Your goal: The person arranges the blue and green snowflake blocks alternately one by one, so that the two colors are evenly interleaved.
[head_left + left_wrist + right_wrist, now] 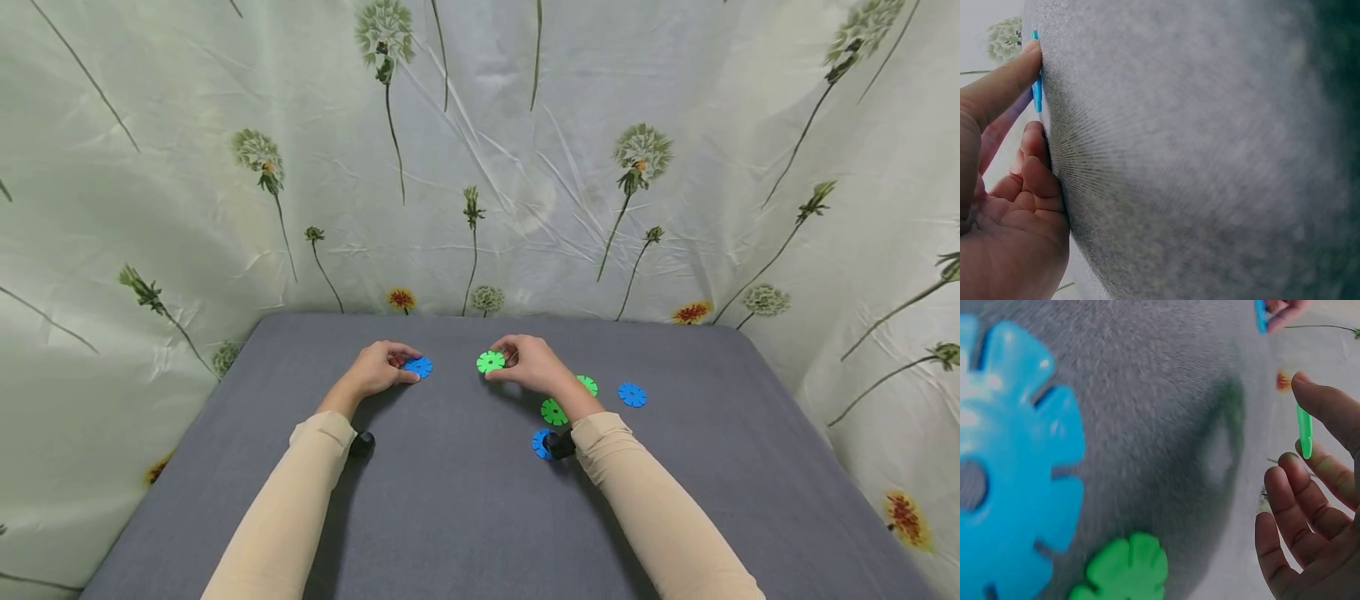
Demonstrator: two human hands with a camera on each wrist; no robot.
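Observation:
In the head view the left hand (377, 369) pinches a blue notched disc (418, 367) by its left side, thumb below and fingers above. The left wrist view has that disc (1037, 94) edge-on at the fingertips, close to the cloth. To the right, the right hand (531, 363) holds a green notched disc (491, 362) between thumb and index finger; the right wrist view has it edge-on (1305, 431), with the other fingers loosely bent. A gap separates the two held discs.
Around the right forearm on the grey cloth (450, 500) lie a green disc (553, 412), another green disc (588, 385) partly covered by the wrist, a blue disc (540, 443) partly behind the wrist camera, and a blue disc (632, 395) farther right. A flowered curtain (525, 167) hangs behind.

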